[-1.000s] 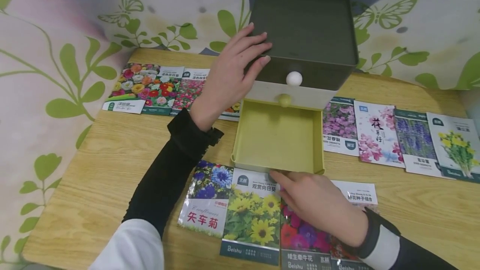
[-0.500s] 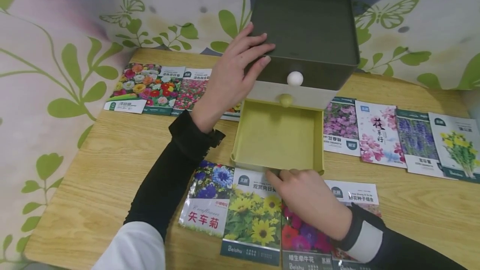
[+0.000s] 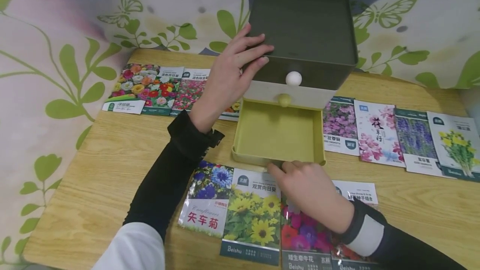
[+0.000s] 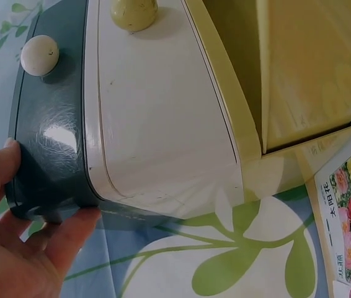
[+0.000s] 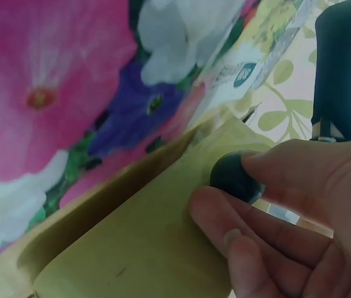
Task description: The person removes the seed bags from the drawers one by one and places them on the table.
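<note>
A small cabinet with a dark green top drawer, a white middle drawer and a yellow bottom drawer stands at the back of the table. The yellow drawer is pulled out. At its front, my right hand pinches a dark round knob, which only the right wrist view shows. My left hand rests on the cabinet's left top edge with its fingers fairly straight. In the left wrist view, fingers and thumb touch the dark upper part. A white knob and a yellow-green knob belong to the upper drawers.
Flower seed packets lie around the cabinet: a sunflower packet and a cornflower packet in front, several on the left such as a mixed-flower packet, and several on the right such as a lavender packet. A patterned cloth hangs behind.
The yellow drawer has slid a little inward, toward the cabinet. My right hand has moved forward with its knob. The left hand stays at the cabinet's top edge.
</note>
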`<state>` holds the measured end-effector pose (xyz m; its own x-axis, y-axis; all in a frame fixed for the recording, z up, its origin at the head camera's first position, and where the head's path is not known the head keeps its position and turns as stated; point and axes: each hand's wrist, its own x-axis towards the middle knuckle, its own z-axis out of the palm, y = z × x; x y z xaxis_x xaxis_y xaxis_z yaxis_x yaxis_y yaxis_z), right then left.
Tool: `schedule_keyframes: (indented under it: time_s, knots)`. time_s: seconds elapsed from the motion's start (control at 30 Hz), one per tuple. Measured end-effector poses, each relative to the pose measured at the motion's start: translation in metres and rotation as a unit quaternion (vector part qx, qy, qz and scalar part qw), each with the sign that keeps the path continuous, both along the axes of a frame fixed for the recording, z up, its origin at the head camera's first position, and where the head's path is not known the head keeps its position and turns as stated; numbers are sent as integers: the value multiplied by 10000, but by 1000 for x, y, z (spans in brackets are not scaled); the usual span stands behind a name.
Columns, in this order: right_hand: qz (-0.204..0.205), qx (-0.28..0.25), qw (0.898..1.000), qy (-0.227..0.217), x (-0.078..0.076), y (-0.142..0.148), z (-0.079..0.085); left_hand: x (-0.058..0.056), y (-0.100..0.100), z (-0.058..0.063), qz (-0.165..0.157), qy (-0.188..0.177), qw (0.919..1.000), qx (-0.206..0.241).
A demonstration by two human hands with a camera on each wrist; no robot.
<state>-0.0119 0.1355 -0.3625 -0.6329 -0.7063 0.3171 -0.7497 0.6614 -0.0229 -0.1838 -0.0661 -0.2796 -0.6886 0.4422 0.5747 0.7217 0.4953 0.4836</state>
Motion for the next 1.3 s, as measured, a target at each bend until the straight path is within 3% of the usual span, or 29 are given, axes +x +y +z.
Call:
schedule_keyframes:
  time_s: [0.3, 1.3]
  knots:
    - [-24, -58, 9998, -197, -7, 2, 4, 0, 2, 0, 45, 11, 10000, 51]
    - [-329, 117, 9994, -31, -37, 5, 3, 2, 3, -1, 46, -49, 9999, 116]
